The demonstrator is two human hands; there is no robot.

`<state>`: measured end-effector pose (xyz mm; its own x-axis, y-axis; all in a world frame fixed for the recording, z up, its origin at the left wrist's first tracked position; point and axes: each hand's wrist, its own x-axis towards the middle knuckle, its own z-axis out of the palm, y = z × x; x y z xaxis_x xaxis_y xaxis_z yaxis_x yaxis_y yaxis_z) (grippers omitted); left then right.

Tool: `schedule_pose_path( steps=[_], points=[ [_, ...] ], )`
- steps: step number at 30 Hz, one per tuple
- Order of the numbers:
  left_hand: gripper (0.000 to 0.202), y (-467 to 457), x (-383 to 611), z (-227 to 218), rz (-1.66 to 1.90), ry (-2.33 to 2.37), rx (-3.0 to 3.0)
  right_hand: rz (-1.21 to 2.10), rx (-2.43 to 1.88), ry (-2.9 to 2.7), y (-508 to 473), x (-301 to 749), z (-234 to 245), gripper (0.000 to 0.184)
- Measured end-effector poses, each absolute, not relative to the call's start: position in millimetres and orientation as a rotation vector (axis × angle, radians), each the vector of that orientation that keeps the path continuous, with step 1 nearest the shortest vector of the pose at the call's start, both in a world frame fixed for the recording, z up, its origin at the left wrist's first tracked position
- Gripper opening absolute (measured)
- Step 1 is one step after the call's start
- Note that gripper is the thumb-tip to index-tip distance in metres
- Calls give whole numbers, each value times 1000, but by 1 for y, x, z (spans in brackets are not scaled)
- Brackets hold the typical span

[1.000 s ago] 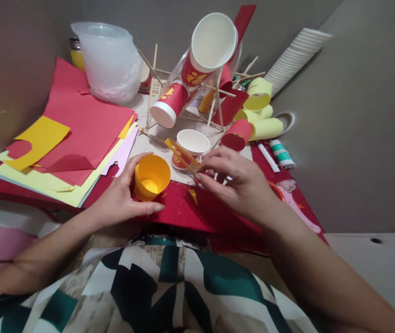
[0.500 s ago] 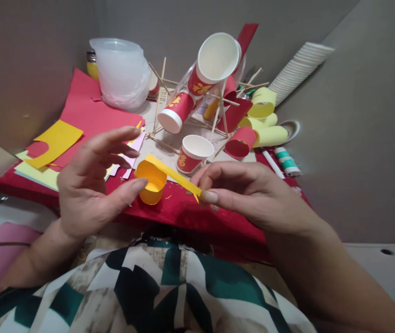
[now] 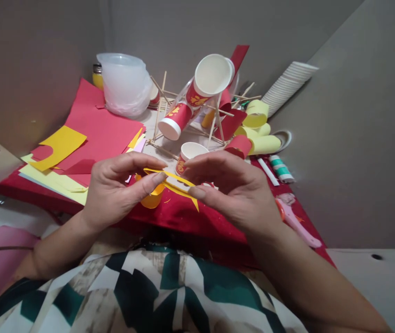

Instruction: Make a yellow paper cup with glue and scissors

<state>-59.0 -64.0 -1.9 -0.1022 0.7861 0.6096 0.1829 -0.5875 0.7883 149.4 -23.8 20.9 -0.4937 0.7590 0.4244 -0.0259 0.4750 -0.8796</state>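
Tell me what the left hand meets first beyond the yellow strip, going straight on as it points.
Probably the right hand; the upright paper cup seems farther off, though depth is unclear.

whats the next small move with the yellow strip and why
Perhaps fold the pointed tip of the yellow paper strip in with the right hand, since it juts below that thumb while the left hand holds the other end.

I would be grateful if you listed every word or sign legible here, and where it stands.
"福", in stylised gold: upper tilted red-and-white paper cup.
Gold mark, too blurred to read: lower tilted red-and-white paper cup.
Gold mark, too small to read: upright red-and-white paper cup.
No other writing is legible.
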Motion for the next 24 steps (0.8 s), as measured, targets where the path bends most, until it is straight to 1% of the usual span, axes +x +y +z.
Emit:
schedule_pose_path(
  steps=[5, 11, 13, 17, 24],
  points=[
    [17, -64, -58, -3, 1710, 1028, 1753, 931, -661, -1916, -26, 142, 21, 8],
    [22, -67, -64, 2, 1562, 950, 1731, 825, -649, -1941, -27, 141, 23, 9],
    [21, -68, -64, 3, 1533, 969, 1757, 791, -629, -1963, -28, 142, 23, 9],
    [14, -67, -65, 4, 1532, 998, 1837, 710, -580, -2020, -28, 143, 25, 10],
    [16, -66, -67, 4, 1530, 983, 1927, 648, -528, -2079, -25, 144, 26, 10]
  ],
)
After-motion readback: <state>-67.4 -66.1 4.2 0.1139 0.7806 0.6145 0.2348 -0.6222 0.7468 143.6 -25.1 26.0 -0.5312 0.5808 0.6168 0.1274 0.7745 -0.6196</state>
